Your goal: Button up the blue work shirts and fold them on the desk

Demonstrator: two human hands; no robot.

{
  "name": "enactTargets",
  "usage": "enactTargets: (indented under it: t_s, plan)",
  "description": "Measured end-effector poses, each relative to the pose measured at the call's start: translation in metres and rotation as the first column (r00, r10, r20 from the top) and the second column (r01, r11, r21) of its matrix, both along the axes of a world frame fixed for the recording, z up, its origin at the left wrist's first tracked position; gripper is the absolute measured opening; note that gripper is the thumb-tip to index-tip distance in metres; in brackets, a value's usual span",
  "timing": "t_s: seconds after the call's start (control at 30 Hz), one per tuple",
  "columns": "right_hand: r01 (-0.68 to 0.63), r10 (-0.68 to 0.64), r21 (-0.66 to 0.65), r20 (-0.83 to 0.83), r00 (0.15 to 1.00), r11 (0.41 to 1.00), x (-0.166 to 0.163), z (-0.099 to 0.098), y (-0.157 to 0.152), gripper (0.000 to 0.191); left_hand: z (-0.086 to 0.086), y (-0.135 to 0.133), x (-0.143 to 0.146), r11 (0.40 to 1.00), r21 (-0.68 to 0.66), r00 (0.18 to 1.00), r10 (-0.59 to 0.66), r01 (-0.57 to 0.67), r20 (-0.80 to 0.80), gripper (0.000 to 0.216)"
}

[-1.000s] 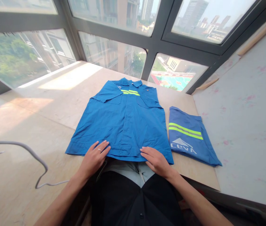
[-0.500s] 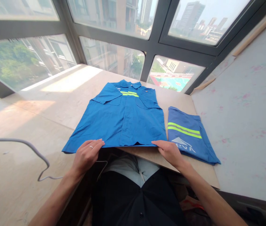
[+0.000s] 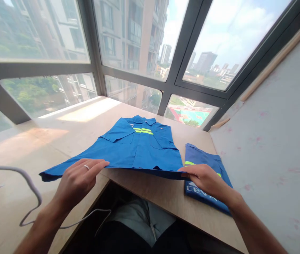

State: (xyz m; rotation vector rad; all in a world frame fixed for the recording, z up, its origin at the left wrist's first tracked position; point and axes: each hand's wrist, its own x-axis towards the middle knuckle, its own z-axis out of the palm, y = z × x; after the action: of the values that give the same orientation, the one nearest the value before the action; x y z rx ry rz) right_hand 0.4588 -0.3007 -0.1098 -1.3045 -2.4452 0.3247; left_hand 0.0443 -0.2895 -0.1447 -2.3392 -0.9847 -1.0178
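Note:
A blue work shirt [image 3: 136,148] with yellow-green reflective stripes lies face up on the wooden table [image 3: 86,120], its collar toward the window. My left hand [image 3: 78,180], with a ring on one finger, pinches the shirt's bottom hem left of the middle. My right hand [image 3: 205,178] grips the hem at its right corner. The hem is lifted off the table between both hands.
A folded blue garment [image 3: 205,164] with a white logo and a yellow-green stripe lies right of the shirt, partly under my right hand. A white wire hanger [image 3: 30,192] rests at the table's left front. Windows ring the far side; a wall stands on the right.
Both hands went from lying flat on the hem to gripping it, then lifted it off the table. My view tilted upward.

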Motion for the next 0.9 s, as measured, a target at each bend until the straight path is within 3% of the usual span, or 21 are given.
enactTargets:
  t_s: [0.23, 0.4, 0.53, 0.73, 0.9]
  plan:
    - [-0.182, 0.181, -0.114, -0.017, 0.983, 0.977, 0.004, 0.066, -0.004, 0.031, 0.055, -0.011, -0.008, 0.995, 0.005, 0.995, -0.095, 0.095, -0.006, 0.044]
    - [-0.207, 0.201, -0.146, -0.055, 0.978, 0.967, 0.006, 0.101, -0.007, 0.028, 0.086, -0.024, -0.006, 0.998, 0.056, 1.0, -0.003, 0.001, 0.023, 0.035]
    - [-0.179, 0.181, -0.11, 0.013, 0.983, 0.978, 0.01, 0.121, 0.014, 0.027, 0.103, -0.005, -0.006, 0.997, -0.001, 0.996, 0.082, -0.082, 0.022, 0.026]
    - [-0.138, 0.151, -0.108, 0.124, 0.981, 0.985, 0.012, 0.115, 0.063, 0.038, 0.099, 0.059, -0.006, 0.971, -0.215, 0.994, 0.094, -0.105, -0.063, 0.029]
    - [-0.095, 0.111, -0.099, 0.174, 0.978, 0.991, 0.009, 0.087, 0.107, 0.034, 0.077, 0.111, 0.005, 0.861, -0.467, 0.979, 0.157, -0.2, -0.13, 0.03]
